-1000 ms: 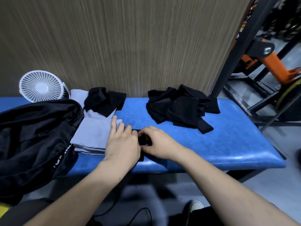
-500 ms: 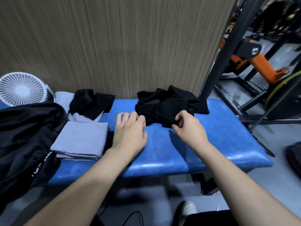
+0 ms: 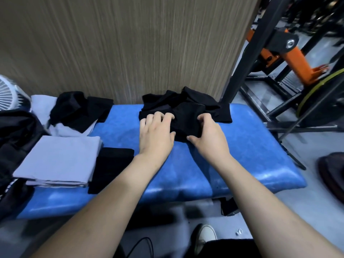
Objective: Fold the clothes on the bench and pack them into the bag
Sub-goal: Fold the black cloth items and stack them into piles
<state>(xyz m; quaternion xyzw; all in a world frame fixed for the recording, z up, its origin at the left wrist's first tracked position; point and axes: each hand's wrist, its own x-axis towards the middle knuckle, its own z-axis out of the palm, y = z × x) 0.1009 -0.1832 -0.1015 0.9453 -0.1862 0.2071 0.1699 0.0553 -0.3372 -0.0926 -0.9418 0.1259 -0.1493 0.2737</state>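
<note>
A crumpled black garment pile (image 3: 188, 107) lies at the back of the blue bench (image 3: 242, 161). My left hand (image 3: 155, 133) and my right hand (image 3: 209, 135) both grip the pile's near edge with curled fingers. A folded black piece (image 3: 111, 168) lies flat near the front, beside a folded grey stack (image 3: 59, 161). Behind them, another black garment (image 3: 80, 110) rests unfolded on a grey one (image 3: 41, 105). The black bag (image 3: 13, 146) sits at the left end of the bench.
A white fan (image 3: 9, 94) stands at the far left against the wood-grain wall (image 3: 130, 43). Black and orange gym machine frames (image 3: 279, 58) stand to the right. A white shoe (image 3: 205, 237) and a cable lie on the floor below.
Both hands left the folded black piece by the grey stack and moved right and back to the crumpled black pile, where they now grip it. The view shifted right.
</note>
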